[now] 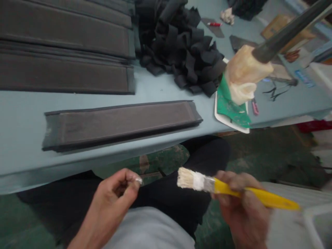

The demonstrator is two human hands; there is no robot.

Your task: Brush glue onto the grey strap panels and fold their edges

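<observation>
My right hand (242,200) is closed around the yellow handle of a paintbrush (220,186). Its pale bristles, caked with something whitish, point left toward my other hand. My left hand (114,193) is closed in a pinch, with a small whitish bit at its fingertips that I cannot name. Both hands are over my lap, below the table edge. In front of them, a stack of long dark strips (124,122) lies along the near side of the table, its ends slightly uneven.
More dark strips (64,72) are piled at the left on the table (85,98). A heap of black curled pieces (181,45) lies at the back. At the right, a crusted pale lump (246,72) with a dark pole stands on green sheeting (230,103). A red pen (214,24) lies behind.
</observation>
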